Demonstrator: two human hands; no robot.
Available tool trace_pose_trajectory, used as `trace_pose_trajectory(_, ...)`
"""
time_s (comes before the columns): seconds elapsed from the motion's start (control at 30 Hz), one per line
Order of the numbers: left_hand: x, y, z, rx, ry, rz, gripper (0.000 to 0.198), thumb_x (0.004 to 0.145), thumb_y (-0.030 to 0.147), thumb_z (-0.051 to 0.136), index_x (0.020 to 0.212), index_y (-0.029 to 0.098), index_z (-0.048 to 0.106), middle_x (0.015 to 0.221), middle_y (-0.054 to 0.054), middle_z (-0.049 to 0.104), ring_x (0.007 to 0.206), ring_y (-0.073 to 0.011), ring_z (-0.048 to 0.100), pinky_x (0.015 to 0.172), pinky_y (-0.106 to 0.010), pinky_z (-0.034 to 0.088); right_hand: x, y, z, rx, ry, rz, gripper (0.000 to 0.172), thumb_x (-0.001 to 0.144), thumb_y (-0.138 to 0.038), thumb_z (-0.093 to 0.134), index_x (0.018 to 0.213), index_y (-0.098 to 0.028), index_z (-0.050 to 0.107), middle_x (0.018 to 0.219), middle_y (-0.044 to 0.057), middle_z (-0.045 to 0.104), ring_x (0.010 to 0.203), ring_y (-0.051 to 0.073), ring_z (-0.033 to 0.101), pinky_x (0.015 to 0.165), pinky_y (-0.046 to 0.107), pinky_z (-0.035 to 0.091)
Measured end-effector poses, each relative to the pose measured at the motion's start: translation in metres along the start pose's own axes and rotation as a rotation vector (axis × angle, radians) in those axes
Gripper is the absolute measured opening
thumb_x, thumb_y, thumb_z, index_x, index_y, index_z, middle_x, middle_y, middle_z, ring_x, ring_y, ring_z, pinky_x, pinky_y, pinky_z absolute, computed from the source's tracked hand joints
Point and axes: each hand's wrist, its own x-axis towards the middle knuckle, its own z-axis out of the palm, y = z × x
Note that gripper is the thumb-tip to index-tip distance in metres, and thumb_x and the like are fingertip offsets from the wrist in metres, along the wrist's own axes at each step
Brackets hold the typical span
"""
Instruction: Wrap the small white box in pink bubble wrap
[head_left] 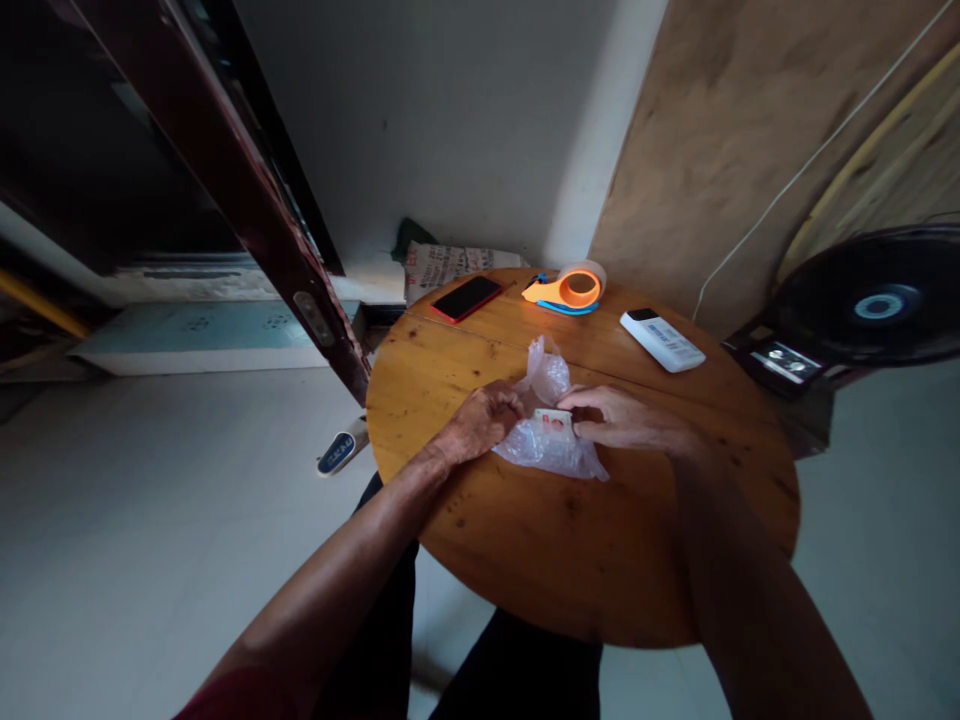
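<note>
Small white box (553,422) on bubble wrap (551,461), centre of the frame.
Left hand (489,418) pinches the wrap's left edge; right hand (619,416) is narrow beside the box, its grip unclear. Steadying the box while gently easing the plastic flat seems best.

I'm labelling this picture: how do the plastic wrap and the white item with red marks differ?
The plastic wrap is translucent and crumpled, whereas the white item looks opaque and flat-faced. The plastic wrap spreads wider; the white item is smaller. The white item bears red marks, while the plastic wrap shows none. Both are between the left hand and the right hand.
</note>
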Motion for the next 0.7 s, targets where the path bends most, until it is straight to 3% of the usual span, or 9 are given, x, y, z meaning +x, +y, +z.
trace_pose_trajectory(0.7,-0.0002,-0.0011,0.0007,0.0,-0.027,0.042,0.02,0.066,0.003,0.046,0.071,0.014,0.062,0.079,-0.002,0.061,0.073,-0.0116,0.056,0.066,-0.022,0.045,-0.0007,-0.0019,-0.0005,-0.001,-0.012,0.008,0.024,0.077,-0.019,0.052,0.095,-0.018,0.068,0.083,0.001,0.067,0.073,0.016,0.058,0.065,0.027,0.041)
